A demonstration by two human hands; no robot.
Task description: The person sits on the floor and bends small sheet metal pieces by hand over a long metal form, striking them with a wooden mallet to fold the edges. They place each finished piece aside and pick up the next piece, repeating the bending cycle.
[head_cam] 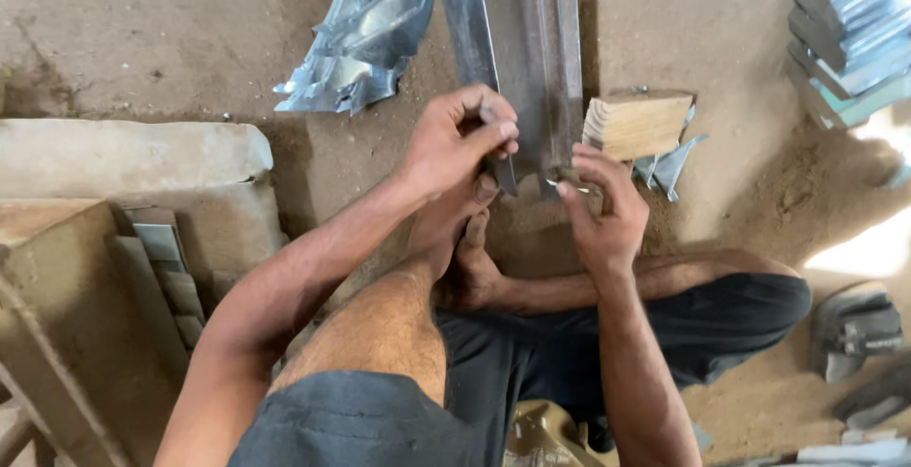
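Observation:
I sit on a dirt floor with my legs folded. A long grey folded sheet-metal strip (517,40) runs away from me down the middle. My left hand (460,140) grips its near left edge, fingers curled over the metal, and my foot (455,215) rests just below that end. My right hand (598,211) pinches a small thin metal piece, like a nail (560,183), at the strip's near end. A wooden block (634,123) lies just right of the strip, beyond my right hand.
Shiny sheet-metal offcuts (356,45) lie at the upper left. A stack of flat metal sheets (849,30) stands at the upper right. A stone slab (133,158) and metal strips (166,268) are on the left. Sandals (854,329) lie at the right.

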